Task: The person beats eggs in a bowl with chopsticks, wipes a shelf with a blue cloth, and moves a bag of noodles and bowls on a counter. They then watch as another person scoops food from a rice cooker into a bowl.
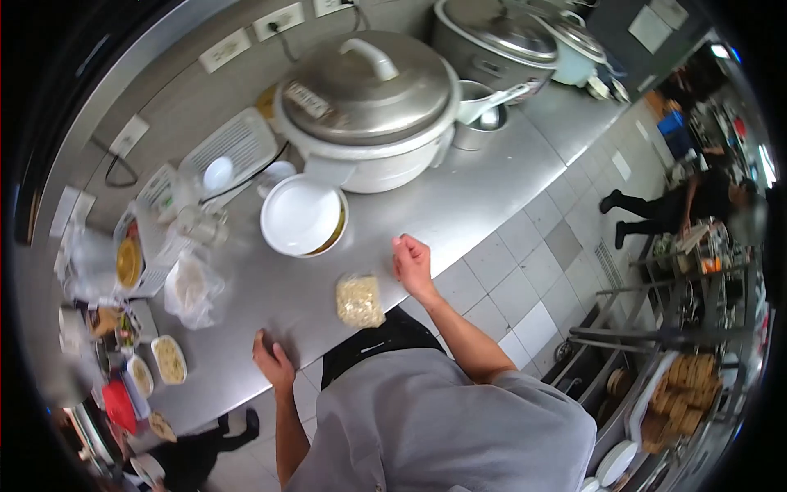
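A clear plastic bag of pale, crumbly food (359, 301) lies on the steel counter (295, 307), close to its front edge. My left hand (273, 361) is by the edge, left of the bag and apart from it, with thumb and fingers spread and nothing in them. To the right of the bag, my right hand (412, 264) is curled into a loose fist; no object shows in it. Beyond the bag stands a round container (339, 230), partly covered by a white lid or plate (299, 215), with some yellowish content visible at its side.
A large lidded cooker (369, 107) stands against the wall beside a steel pot with a white-handled utensil (492, 102). At left are a knotted plastic bag (193, 289), a white basket (234, 148) and food trays (169, 359). Other people (697, 201) are nearby; shelving (656, 328) stands right.
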Demonstrator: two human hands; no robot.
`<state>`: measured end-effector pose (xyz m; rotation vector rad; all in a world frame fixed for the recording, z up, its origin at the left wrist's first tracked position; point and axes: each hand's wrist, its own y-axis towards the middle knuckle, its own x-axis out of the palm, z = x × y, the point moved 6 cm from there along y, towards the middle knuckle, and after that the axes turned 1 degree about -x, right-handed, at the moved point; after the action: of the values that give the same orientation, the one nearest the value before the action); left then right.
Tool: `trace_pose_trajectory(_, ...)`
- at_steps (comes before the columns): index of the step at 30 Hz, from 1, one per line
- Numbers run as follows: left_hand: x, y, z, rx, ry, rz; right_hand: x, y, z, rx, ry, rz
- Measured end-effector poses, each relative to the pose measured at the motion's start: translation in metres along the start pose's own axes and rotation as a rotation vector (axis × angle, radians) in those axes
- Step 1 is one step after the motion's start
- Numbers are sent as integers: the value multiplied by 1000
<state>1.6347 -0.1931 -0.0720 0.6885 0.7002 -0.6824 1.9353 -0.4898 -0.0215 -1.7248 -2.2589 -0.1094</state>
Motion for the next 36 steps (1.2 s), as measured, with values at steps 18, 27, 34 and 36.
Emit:
trace_pose_trajectory(18, 4, -3, 2, -12, 115, -6, -46, 3, 28, 235, 102, 0)
trace_pose_trajectory(27, -4, 0, 10, -11, 147, 0, -63, 29, 46, -169, -135, -8)
trace_pose_trajectory(34, -26, 3, 35, -10, 287, 107, -37, 42, 49, -203, -344, -152)
trace_pose_trajectory(36, -20, -1, 22, -22, 270, 31, -24, 33, 37, -201, -383, -159)
